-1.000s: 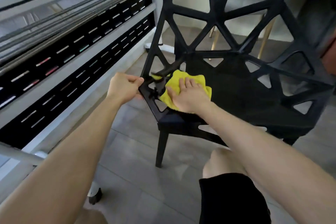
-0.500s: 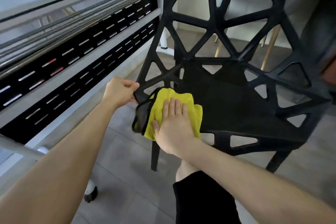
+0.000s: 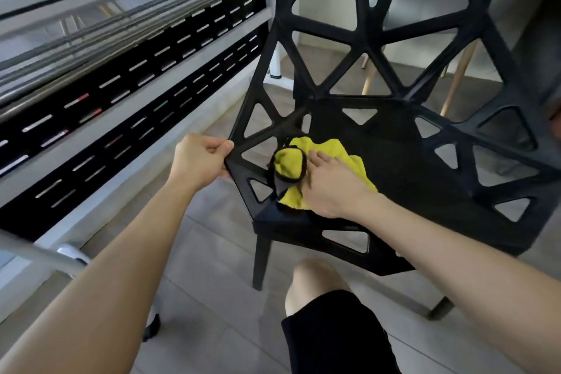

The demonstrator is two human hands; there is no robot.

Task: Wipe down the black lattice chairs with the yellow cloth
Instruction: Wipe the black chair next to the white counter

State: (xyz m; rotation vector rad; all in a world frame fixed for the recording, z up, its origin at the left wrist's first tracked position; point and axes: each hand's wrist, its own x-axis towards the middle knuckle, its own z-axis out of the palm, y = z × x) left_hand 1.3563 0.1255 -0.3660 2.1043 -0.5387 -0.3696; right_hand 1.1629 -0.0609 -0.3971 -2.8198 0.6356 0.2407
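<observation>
Left hand (image 3: 200,158): grips the black lattice chair (image 3: 307,22) by its side edge.
Right hand (image 3: 332,187): flat, pressing the yellow cloth (image 3: 332,147) onto the seat.

The right hand (image 3: 331,188) now presses the yellow cloth (image 3: 334,148) onto the seat of the black lattice chair (image 3: 409,167), up from the front edge where it draped half a second ago.

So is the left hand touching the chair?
Touching. The head view shows the left hand gripping the chair at its side corner, thumb on the top edge.
</observation>
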